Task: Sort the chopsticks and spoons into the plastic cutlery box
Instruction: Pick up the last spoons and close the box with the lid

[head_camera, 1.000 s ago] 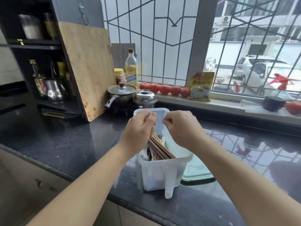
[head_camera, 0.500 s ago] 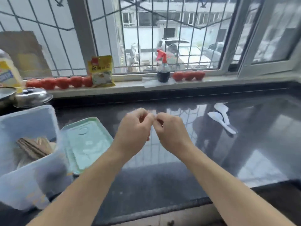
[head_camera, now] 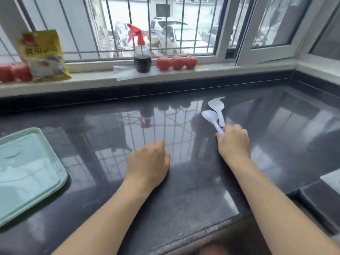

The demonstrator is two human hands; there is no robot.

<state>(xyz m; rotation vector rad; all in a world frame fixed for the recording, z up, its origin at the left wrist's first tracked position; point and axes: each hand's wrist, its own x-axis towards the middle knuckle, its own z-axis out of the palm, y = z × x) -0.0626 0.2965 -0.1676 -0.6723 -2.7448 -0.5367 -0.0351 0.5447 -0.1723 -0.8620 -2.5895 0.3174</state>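
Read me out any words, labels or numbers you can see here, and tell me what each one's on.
Yellow packet on the windowsill: a line of large Chinese characters, starting "食用"; the rest is too blurred to read, and so is the red patch above it.
Spray bottle: no label shows.
Mint green tray and white spoons: no text.

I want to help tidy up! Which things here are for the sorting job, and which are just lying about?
For the job:
two white spoons on the counter
right hand, touching the spoon handles

Just lying about:
green tray
spray bottle
tomatoes
yellow packet
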